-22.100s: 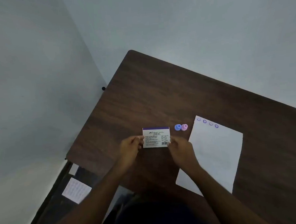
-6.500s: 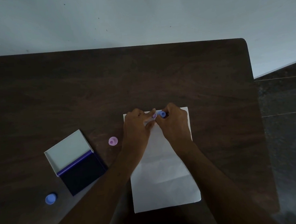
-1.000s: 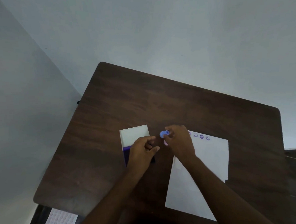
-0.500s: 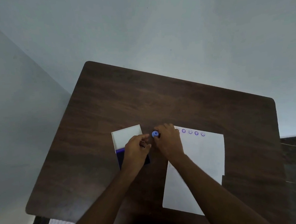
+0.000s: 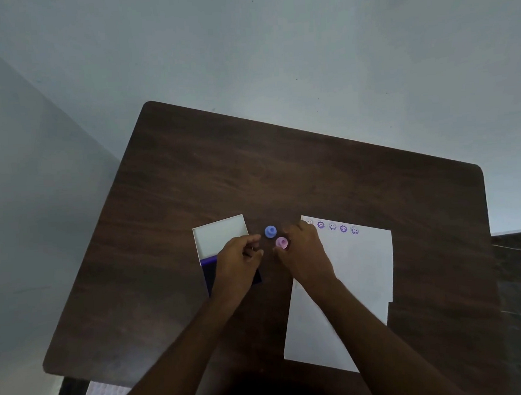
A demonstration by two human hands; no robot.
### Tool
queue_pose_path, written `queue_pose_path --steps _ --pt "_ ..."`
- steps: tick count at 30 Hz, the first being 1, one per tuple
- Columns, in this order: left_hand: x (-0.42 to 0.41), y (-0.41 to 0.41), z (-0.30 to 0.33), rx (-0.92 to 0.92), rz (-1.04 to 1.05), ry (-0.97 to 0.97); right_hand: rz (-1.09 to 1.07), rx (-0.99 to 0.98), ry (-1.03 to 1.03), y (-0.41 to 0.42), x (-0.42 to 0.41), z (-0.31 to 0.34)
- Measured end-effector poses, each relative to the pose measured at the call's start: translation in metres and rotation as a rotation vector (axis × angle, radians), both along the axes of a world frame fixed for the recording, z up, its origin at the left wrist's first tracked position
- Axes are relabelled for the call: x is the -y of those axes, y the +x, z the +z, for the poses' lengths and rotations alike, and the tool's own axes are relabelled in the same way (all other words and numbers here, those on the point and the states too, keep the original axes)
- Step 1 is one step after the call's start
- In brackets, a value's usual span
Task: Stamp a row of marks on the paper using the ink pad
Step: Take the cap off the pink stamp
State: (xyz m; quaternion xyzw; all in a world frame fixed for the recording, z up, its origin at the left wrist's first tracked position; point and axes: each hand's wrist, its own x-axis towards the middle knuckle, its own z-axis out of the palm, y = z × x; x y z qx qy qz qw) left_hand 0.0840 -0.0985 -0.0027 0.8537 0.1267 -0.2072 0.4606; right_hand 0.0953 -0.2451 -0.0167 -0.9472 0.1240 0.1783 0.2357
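A white paper [image 5: 360,282] lies on the right of the dark wooden table [image 5: 251,173], with a row of purple smiley marks [image 5: 332,226] along its top edge. The ink pad is open at the left: its white lid [image 5: 220,236] lies flat and its dark blue pad [image 5: 209,275] is mostly hidden under my left hand [image 5: 239,265], whose fingers are curled with nothing visible in them. Between the pad and the paper a blue stamp [image 5: 270,231] stands alone. A pink stamp [image 5: 282,242] stands just below it, gripped by the fingertips of my right hand [image 5: 305,255].
The table's far half holds nothing. A wall runs behind the table and along its left side. A small printed white sheet [image 5: 105,394] lies on the floor below the table's near left corner. Dark floor shows at the right.
The blue stamp has left my right hand and stands on the table. The pink stamp has come into view at my right fingertips. My left hand stays over the ink pad.
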Motion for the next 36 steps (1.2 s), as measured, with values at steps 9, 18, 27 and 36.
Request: queue_pose_path --steps 9,18,27,36 --pt "-0.001 -0.001 0.01 0.038 -0.032 0.007 -0.105 -0.005 0.073 0.003 -0.001 0.006" --pt "-0.002 -0.021 0.031 0.069 -0.056 -0.051 -0.52 -0.043 1.02 -0.03 0.009 0.057" --pt "0.001 -0.025 0.053 0.023 -0.073 -0.09 -0.458 -0.049 1.258 -0.049 0.013 0.068" --pt "-0.004 -0.024 0.064 0.04 -0.069 -0.154 -0.258 0.049 1.046 -0.049 0.018 0.073"
